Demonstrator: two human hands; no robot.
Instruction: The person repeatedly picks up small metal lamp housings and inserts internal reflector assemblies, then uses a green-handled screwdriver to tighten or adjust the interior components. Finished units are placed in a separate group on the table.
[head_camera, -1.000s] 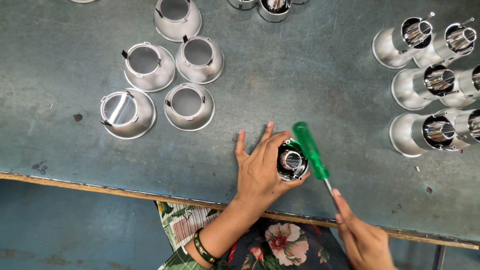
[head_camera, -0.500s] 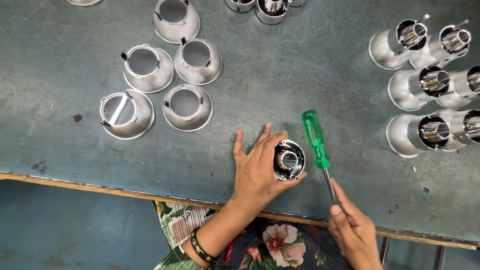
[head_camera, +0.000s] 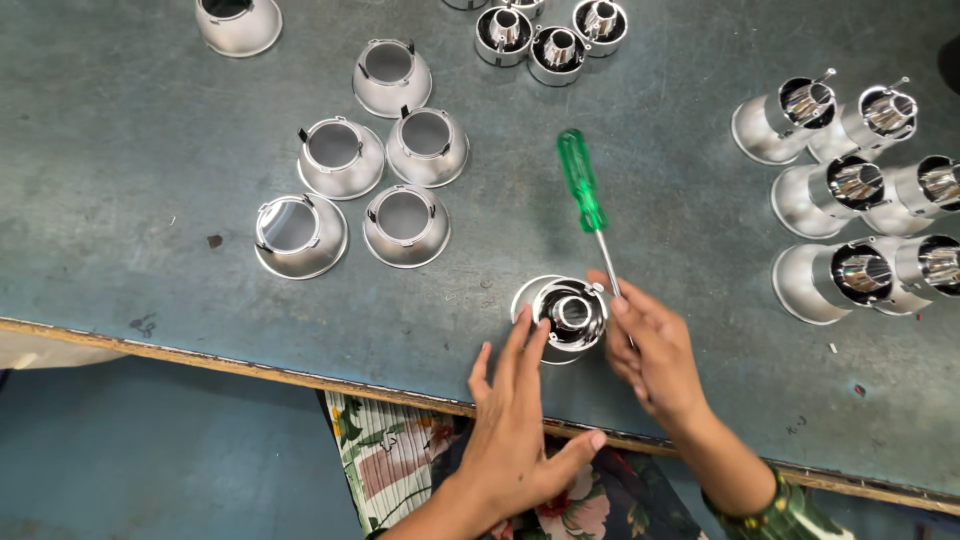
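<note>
A: Surface? Scuffed grey-blue metal worktable (head_camera: 130, 170), wooden front edge, floral cloth below.

B: Left hand (head_camera: 515, 425)?

A: Spread flat and open, gripping nothing; its fingertips (head_camera: 535, 330) touch the near-left rim of the shiny chrome round lamp housing (head_camera: 562, 317).

B: Right hand (head_camera: 655, 355)?

A: Fingers curled around the thin metal shaft of the green-handled screwdriver (head_camera: 583, 182), held near the tip end, handle pointing away from the body. Forefinger lies against the housing's right side.

B: Where's the housing?

A: On the table between both hands, near the front edge.

B: Around it?

A: Silver cone reflectors (head_camera: 405, 225) to the left-rear, assembled chrome units (head_camera: 835, 280) lying on their sides at right.
</note>
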